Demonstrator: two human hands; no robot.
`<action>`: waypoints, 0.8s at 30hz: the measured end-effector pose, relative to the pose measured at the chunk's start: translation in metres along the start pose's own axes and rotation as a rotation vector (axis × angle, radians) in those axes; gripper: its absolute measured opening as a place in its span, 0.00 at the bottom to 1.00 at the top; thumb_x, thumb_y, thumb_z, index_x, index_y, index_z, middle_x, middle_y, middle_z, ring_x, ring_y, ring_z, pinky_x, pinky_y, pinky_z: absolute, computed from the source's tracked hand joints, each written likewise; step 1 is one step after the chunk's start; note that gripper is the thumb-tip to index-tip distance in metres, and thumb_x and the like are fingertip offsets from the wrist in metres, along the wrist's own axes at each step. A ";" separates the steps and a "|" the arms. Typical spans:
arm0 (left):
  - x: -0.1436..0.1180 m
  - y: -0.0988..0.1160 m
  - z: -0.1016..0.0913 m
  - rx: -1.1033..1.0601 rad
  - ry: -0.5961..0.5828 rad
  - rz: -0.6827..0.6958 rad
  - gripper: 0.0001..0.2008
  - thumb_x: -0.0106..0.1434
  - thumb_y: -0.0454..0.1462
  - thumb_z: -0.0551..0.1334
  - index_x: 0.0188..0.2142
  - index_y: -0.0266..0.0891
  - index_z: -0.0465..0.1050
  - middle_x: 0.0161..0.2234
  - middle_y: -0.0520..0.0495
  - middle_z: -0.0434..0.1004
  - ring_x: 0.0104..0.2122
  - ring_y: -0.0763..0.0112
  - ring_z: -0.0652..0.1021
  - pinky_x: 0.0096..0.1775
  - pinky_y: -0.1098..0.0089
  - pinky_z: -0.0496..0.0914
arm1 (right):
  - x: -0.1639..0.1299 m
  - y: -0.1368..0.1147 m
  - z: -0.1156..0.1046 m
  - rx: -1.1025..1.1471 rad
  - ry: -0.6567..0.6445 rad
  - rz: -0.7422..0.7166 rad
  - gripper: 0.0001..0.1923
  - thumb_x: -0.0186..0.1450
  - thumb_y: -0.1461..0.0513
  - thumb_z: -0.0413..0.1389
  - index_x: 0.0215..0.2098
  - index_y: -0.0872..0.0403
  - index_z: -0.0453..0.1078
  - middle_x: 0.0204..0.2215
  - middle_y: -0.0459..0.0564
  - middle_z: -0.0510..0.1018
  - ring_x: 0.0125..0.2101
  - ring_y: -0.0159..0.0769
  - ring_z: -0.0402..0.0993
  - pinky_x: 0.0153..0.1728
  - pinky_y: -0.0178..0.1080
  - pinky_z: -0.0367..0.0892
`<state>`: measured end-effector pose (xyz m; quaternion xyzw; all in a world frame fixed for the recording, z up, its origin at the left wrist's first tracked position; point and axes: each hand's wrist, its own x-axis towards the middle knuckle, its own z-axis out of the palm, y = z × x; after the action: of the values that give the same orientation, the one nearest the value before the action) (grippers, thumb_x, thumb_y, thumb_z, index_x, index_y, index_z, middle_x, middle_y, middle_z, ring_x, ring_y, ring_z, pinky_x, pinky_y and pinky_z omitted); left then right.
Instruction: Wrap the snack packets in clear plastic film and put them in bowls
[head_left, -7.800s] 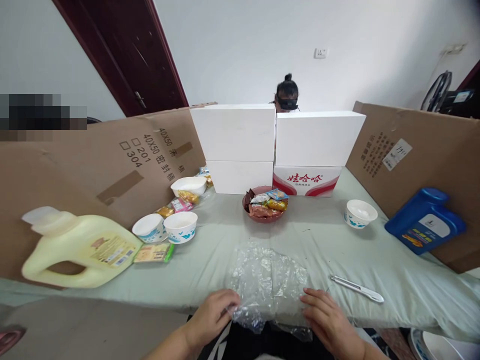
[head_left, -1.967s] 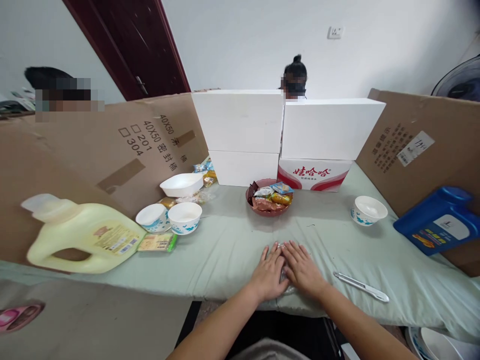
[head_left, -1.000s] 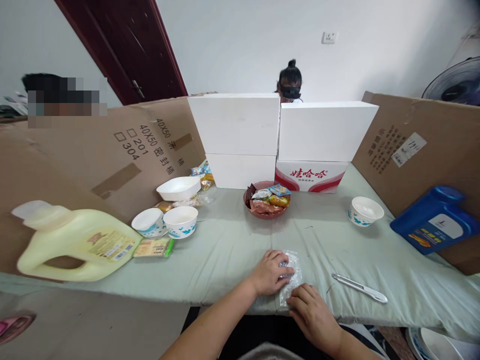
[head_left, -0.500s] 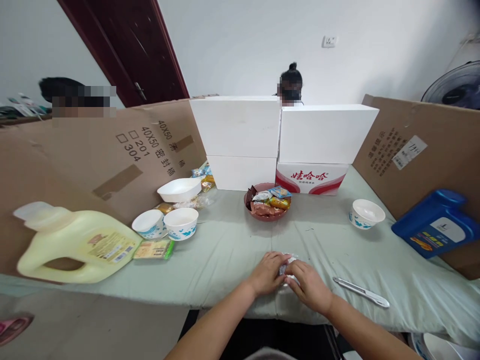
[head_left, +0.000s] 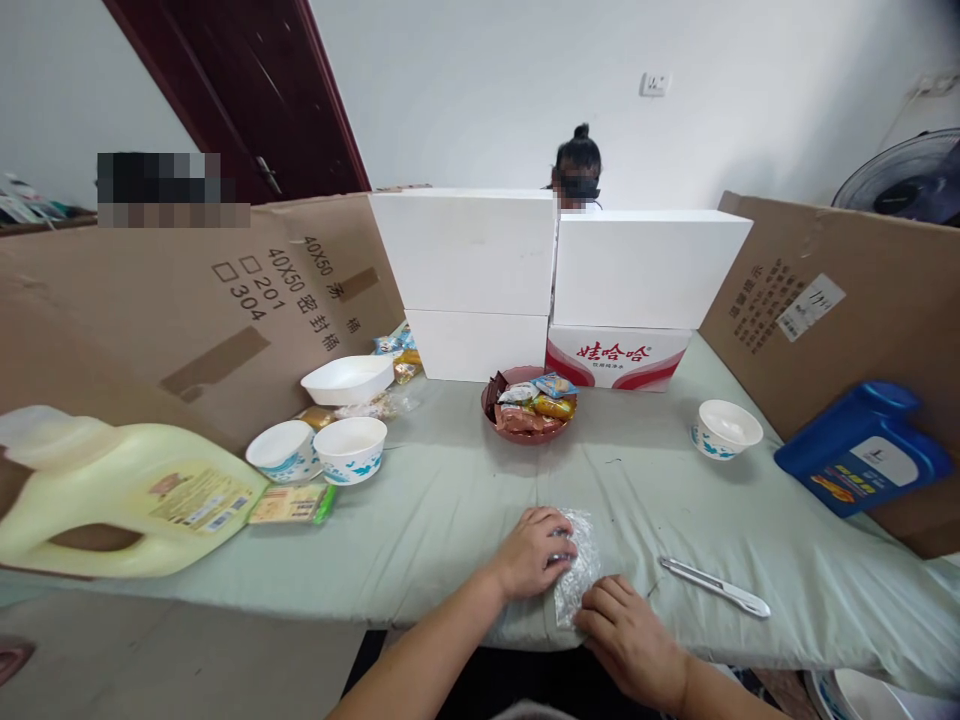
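A small sheet of clear bubble wrap (head_left: 579,575) lies near the front edge of the table, between my two hands. My left hand (head_left: 536,553) is closed over its left side, the fingers curled onto it; what is under them, if anything, is hidden. At the lower right corner, my right hand (head_left: 628,632) pinches the wrap's edge. To the right of the wrap rests a white slim utility knife (head_left: 716,587). Beyond my hands stands a reddish bowl (head_left: 525,436) holding several wrapped snacks (head_left: 534,400).
On the left are a large yellow jug (head_left: 150,500), paper bowls (head_left: 350,455), a packet (head_left: 291,503) and a white dish (head_left: 349,382). A paper bowl (head_left: 726,432) and a blue bottle (head_left: 855,450) stand right. White boxes (head_left: 480,255) and cardboard (head_left: 847,370) wall the table; a person (head_left: 577,165) sits behind.
My right hand has moved down and toward me, away from the left hand. The bubble wrap now lies spread out and in plain sight. The view has shifted slightly.
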<state>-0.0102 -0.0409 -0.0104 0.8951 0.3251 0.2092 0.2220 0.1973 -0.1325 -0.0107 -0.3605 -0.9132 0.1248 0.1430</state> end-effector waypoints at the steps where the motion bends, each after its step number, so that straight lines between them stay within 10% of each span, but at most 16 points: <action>1: -0.001 0.000 0.000 0.011 0.002 0.008 0.08 0.60 0.37 0.64 0.40 0.48 0.77 0.47 0.50 0.73 0.52 0.63 0.68 0.55 0.60 0.59 | 0.003 -0.001 -0.003 0.027 0.004 0.019 0.09 0.66 0.66 0.49 0.41 0.51 0.68 0.38 0.50 0.73 0.40 0.38 0.65 0.43 0.42 0.60; 7: -0.002 0.000 0.002 0.004 0.041 -0.001 0.09 0.59 0.37 0.66 0.41 0.49 0.77 0.50 0.49 0.70 0.53 0.62 0.67 0.56 0.60 0.60 | 0.015 0.001 -0.012 0.144 -0.062 0.060 0.12 0.61 0.55 0.58 0.40 0.52 0.68 0.39 0.49 0.72 0.42 0.40 0.65 0.45 0.44 0.61; 16: -0.002 0.001 0.001 0.020 0.018 0.000 0.10 0.59 0.38 0.65 0.41 0.49 0.77 0.50 0.49 0.70 0.52 0.61 0.67 0.55 0.59 0.61 | 0.011 -0.006 -0.006 0.118 0.066 0.053 0.08 0.66 0.68 0.47 0.36 0.52 0.67 0.35 0.48 0.72 0.38 0.35 0.66 0.41 0.39 0.63; 24: -0.003 0.000 0.002 0.005 0.031 -0.008 0.09 0.60 0.38 0.64 0.41 0.49 0.78 0.51 0.49 0.70 0.53 0.61 0.66 0.55 0.59 0.60 | 0.016 0.004 -0.008 0.109 -0.022 0.085 0.10 0.61 0.63 0.58 0.41 0.51 0.67 0.40 0.47 0.73 0.43 0.38 0.65 0.47 0.43 0.61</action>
<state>-0.0113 -0.0431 -0.0128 0.8911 0.3324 0.2214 0.2156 0.1914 -0.1174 -0.0019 -0.3891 -0.8905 0.1843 0.1470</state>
